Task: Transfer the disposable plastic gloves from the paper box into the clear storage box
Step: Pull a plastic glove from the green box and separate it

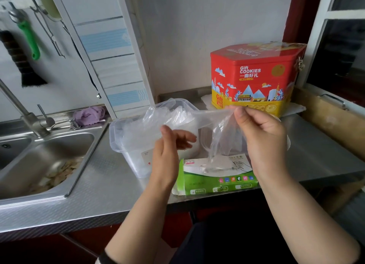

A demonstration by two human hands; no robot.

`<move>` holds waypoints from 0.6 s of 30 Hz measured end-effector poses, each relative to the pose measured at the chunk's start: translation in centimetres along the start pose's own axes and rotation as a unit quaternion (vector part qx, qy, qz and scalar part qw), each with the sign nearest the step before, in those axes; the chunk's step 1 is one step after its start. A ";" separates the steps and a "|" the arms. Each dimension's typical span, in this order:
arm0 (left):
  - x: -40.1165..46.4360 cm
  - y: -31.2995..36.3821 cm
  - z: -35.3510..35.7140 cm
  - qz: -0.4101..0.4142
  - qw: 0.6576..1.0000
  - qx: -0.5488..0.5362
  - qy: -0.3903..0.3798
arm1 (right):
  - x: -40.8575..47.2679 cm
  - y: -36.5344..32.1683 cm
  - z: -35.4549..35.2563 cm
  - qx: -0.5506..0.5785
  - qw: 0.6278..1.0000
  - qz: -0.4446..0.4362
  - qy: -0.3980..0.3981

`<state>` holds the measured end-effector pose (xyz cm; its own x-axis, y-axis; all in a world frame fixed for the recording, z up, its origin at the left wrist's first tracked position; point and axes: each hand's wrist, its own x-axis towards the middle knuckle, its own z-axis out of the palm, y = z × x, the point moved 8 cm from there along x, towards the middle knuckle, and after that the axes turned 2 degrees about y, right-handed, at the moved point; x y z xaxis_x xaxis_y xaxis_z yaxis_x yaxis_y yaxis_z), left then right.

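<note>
Pinching a thin, see-through, crinkled glove [221,133] — right hand [262,137] fingers; left hand [169,147] fingers relaxed.

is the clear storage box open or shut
Open: the clear plastic storage box has no lid on, and thin plastic gloves stick out above its rim.

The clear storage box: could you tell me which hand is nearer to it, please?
Left. The left hand is directly in front of the clear storage box, overlapping it; the right hand is off to its right, pinching a plastic glove.
</note>
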<state>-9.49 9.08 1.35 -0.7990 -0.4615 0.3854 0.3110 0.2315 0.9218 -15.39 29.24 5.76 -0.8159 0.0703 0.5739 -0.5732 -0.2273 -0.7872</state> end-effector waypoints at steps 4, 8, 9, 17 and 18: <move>2.2 2.6 2.7 -0.122 0.979 -0.070 -0.147 | -0.7 -1.3 1.1 -0.051 0.995 -0.086 -0.026; 3.9 5.3 3.0 -0.106 0.978 -0.100 -0.149 | -1.6 -2.3 2.2 -0.131 0.964 -0.226 -0.045; 4.4 5.5 2.6 -0.082 0.985 -0.074 -0.133 | -1.8 -2.5 2.6 -0.155 0.951 -0.262 -0.048; 7.9 7.1 -4.3 0.110 0.983 0.131 0.069 | -2.1 -1.5 9.0 -0.336 0.842 -0.403 -0.128; 8.3 6.5 -5.5 0.112 0.973 0.179 0.095 | -2.3 -0.3 10.2 -0.376 0.824 -0.389 -0.169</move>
<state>-11.25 2.05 10.77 -0.6114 -0.5078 0.6069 0.2396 0.6121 0.7536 -12.58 19.23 6.94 -0.1847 -0.3937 0.9005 -0.9012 0.4334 0.0046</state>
